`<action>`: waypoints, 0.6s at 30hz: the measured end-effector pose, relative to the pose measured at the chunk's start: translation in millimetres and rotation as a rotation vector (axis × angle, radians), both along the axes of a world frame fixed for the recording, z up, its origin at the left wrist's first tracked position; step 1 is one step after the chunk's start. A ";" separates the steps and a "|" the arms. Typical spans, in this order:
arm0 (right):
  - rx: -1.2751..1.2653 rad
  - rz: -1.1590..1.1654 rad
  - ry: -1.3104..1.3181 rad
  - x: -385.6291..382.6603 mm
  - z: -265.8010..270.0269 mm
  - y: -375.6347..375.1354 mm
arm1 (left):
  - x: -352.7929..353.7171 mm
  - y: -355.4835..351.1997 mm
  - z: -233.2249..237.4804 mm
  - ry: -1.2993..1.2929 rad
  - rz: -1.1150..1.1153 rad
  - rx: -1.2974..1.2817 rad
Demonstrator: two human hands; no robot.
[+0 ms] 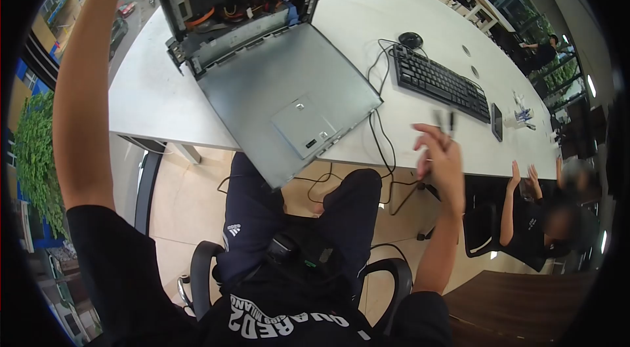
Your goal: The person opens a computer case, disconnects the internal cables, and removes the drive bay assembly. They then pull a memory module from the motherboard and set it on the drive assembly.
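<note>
A desktop computer case stands opened at the far left of the desk, with its drive and wiring exposed. Its grey metal side panel lies folded down toward me and overhangs the desk edge above my knee. My left arm reaches up past the case, and the hand itself lies outside the top of the picture. To the right of the panel, my right hand is raised at the desk's front edge, fingers curled. Two thin dark prongs, blurred, stick up from its fingertips; their kind cannot be made out.
A black keyboard and mouse lie on the white desk, near a phone and a clear cup of pens. Cables hang over the front edge. Another person sits at the right, hands raised.
</note>
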State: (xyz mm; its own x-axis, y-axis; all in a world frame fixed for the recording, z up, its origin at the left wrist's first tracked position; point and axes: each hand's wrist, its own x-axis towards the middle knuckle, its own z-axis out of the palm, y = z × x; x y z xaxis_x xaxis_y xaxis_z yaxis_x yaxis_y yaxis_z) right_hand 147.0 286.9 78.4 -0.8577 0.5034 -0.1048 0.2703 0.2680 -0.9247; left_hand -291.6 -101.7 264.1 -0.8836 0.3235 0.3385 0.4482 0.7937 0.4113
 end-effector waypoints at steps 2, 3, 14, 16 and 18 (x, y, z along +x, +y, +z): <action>0.189 -0.006 -0.106 -17.0 -20.7 -13.6 | 7.9 1.9 0.6 0.008 0.011 -0.005; 0.569 0.064 0.180 -26.0 -77.7 7.9 | 18.1 2.4 1.8 -0.010 0.028 -0.015; 0.708 -0.132 -0.001 -51.3 -57.3 -57.4 | -115.3 -51.7 -19.6 0.130 -0.422 -0.224; 0.732 -0.107 -0.030 -50.1 -53.4 -61.0 | -121.3 -59.2 -27.1 0.146 -0.465 -0.180; 0.759 -0.079 -0.089 -52.1 -50.2 -54.5 | -118.8 -61.2 -25.4 0.170 -0.457 -0.191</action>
State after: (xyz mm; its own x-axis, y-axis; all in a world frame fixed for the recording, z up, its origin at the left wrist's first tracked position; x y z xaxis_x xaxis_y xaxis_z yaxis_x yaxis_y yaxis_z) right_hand 94.9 232.4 28.3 -0.8207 0.5242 0.2273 0.3795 0.7975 -0.4689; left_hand -410.4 -162.9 238.7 -0.5756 0.7332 0.3619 0.8141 0.5554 0.1697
